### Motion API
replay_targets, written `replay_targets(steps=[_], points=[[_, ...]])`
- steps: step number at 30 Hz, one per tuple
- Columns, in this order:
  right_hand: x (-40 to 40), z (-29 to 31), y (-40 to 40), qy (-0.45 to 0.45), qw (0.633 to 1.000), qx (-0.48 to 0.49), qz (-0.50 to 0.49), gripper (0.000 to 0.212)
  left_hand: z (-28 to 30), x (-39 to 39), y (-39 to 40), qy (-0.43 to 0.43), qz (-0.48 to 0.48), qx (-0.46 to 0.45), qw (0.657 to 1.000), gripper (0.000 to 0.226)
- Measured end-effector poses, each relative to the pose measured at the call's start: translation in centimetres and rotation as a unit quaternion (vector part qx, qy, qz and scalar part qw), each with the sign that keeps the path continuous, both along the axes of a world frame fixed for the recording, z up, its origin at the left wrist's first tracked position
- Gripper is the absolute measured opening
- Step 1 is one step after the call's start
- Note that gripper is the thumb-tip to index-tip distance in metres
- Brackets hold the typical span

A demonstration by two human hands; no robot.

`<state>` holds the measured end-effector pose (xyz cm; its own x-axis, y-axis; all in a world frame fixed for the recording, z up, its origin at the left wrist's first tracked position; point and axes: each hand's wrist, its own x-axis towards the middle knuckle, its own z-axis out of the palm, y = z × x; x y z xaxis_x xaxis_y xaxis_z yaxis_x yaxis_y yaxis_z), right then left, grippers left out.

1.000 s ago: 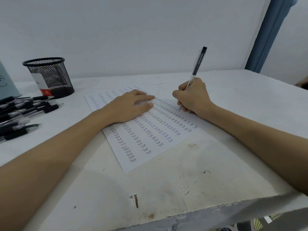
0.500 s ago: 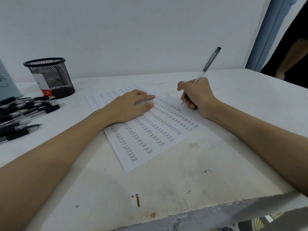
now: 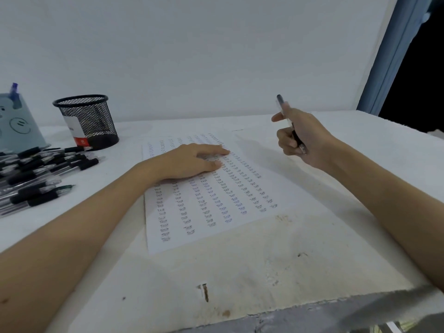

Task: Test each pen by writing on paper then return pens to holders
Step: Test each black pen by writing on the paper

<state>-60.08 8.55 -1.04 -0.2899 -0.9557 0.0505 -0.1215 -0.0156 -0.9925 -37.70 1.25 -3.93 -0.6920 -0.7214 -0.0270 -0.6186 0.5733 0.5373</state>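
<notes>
Your right hand (image 3: 302, 138) fingers curl round the pen (image 3: 292, 127) mid-barrel, left hand (image 3: 192, 162) flat w/ fingers together on paper (image 3: 216, 200); pen's prob light, stiff, slick—grip near rubber sleeve.

Single head-mounted wide-angle view, close above the worn white table (image 3: 240, 272), facing forward and down toward the wall.

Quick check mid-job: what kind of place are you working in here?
Probably a plain work desk against a bare wall: a scuffed white table, a mesh pen holder, loose pens and a test-filled paper.
</notes>
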Motion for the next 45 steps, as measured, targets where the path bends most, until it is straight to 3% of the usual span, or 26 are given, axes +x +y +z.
replay_targets(steps=[6, 12, 14, 16, 19, 26, 30, 35, 38, 42, 45], points=[[0.0, -0.6, -0.3, 0.05, 0.998, -0.022, -0.007, 0.017, -0.1, 0.3, -0.8, 0.008, -0.021, 0.037, 0.999, 0.035], [-0.8, -1.2, -0.8, 0.201, 0.979, -0.016, -0.032, 0.032, -0.2, 0.2, -0.9, 0.003, -0.024, 0.026, 0.999, 0.034], [-1.8, -1.3, -1.2, 0.319, 0.944, -0.006, -0.079, 0.024, -0.1, 0.2, -0.7, 0.0, -0.024, 0.029, 0.999, 0.034], [-2.8, -1.6, -1.4, 0.461, 0.879, 0.026, -0.115, 0.021, 0.2, 0.2, -0.5, -0.009, -0.023, 0.028, 0.999, 0.034], [-3.9, -2.3, -1.3, 0.547, 0.825, 0.07, -0.123, 0.029, 0.4, 0.2, -0.3, -0.029, -0.024, 0.021, 0.999, 0.036], [-3.6, -2.3, -1.2, 0.544, 0.827, 0.058, -0.13, 0.04, 1.3, 1.4, 1.6, -0.019, 0.024, -0.035, 0.999, 0.045], [-0.8, -0.3, -0.6, 0.516, 0.843, -0.067, -0.135, 0.03, 1.8, 5.8, 4.7, 0.011, 0.043, -0.083, 0.996, 0.038], [8.2, 2.3, -0.3, 0.487, 0.859, -0.157, 0.025, 0.017, 0.7, 14.7, 10.3, 0.037, 0.071, -0.134, 0.988, 0.04], [16.1, 2.5, -0.5, 0.451, 0.861, -0.185, 0.146, 0.015, 0.0, 20.1, 12.7, 0.054, 0.14, -0.15, 0.977, 0.037], [25.5, 0.9, -0.5, 0.462, 0.818, -0.229, 0.252, 0.018, -0.7, 25.5, 14.1, 0.093, 0.235, -0.182, 0.95, 0.012], [30.3, -1.0, -0.5, 0.496, 0.778, -0.258, 0.288, 0.019, -1.3, 28.6, 14.9, 0.1, 0.284, -0.204, 0.931, 0.014]])
